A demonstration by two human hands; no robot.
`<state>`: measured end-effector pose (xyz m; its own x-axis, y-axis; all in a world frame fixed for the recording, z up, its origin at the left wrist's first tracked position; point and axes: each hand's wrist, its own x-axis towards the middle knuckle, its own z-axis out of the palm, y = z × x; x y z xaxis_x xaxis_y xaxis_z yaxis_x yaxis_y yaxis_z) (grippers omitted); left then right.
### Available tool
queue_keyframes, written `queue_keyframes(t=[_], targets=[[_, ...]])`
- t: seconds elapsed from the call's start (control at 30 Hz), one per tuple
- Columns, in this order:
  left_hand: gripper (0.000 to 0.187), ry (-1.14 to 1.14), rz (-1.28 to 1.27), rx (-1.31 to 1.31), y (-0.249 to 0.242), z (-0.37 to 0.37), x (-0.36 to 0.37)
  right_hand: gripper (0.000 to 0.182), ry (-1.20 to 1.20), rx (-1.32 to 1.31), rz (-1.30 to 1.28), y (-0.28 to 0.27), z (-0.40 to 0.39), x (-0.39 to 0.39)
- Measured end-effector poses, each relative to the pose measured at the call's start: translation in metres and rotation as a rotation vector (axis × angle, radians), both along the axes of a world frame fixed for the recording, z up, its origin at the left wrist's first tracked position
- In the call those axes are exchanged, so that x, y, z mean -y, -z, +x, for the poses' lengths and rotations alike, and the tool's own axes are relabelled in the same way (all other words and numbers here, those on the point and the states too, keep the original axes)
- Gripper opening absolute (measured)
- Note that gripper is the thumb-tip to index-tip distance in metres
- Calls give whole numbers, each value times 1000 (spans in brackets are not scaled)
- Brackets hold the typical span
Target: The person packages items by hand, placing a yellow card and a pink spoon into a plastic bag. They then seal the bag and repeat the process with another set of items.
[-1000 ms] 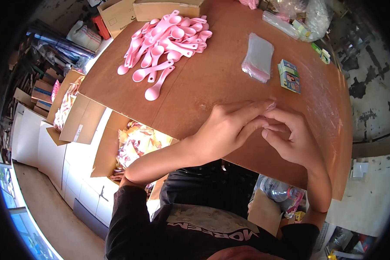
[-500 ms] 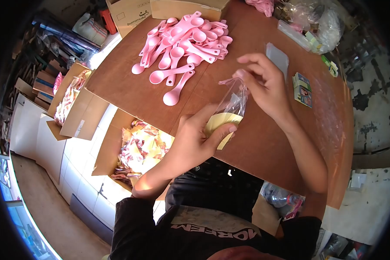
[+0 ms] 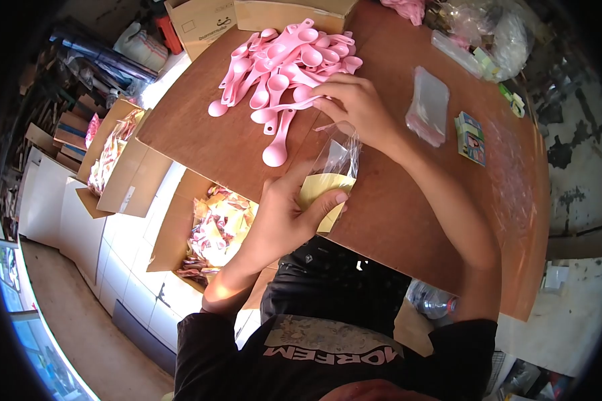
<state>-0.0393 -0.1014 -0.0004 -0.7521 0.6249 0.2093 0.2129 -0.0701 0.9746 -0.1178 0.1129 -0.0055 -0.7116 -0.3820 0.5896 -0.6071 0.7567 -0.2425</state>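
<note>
My left hand [image 3: 291,204] is closed on a clear plastic bag [image 3: 338,155] with a pale yellow card [image 3: 324,190] inside, its thumb lying across the card. Up and to the right of the bag, my right hand [image 3: 358,110] pinches the handle end of a pink spoon [image 3: 289,107] at the near edge of the spoon heap. The heap of pink measuring spoons [image 3: 294,57] lies on the brown table [image 3: 180,110]. One more pink spoon [image 3: 274,155] points toward me below the heap.
Clear bags [image 3: 428,110] and a stack of printed cards [image 3: 471,138] lie to the right. An open carton [image 3: 164,230] of filled packets stands below the table's left edge, another carton [image 3: 130,177] farther left. Cartons [image 3: 294,15] stand behind the heap.
My right hand has moved left from the bag's mouth to the spoon heap and taken hold of a spoon. My left hand has shifted slightly left with the bag.
</note>
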Motion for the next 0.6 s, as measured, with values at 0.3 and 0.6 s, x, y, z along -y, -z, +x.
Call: queue_keyframes(t=[0.3,0.6], targets=[[34,197,-39,166,0,5,-32,24,456,104,-785,-86,170,-74],[36,355,-101,-277,-7,32,-79,26,277,208,-1128,-89,228,-92]])
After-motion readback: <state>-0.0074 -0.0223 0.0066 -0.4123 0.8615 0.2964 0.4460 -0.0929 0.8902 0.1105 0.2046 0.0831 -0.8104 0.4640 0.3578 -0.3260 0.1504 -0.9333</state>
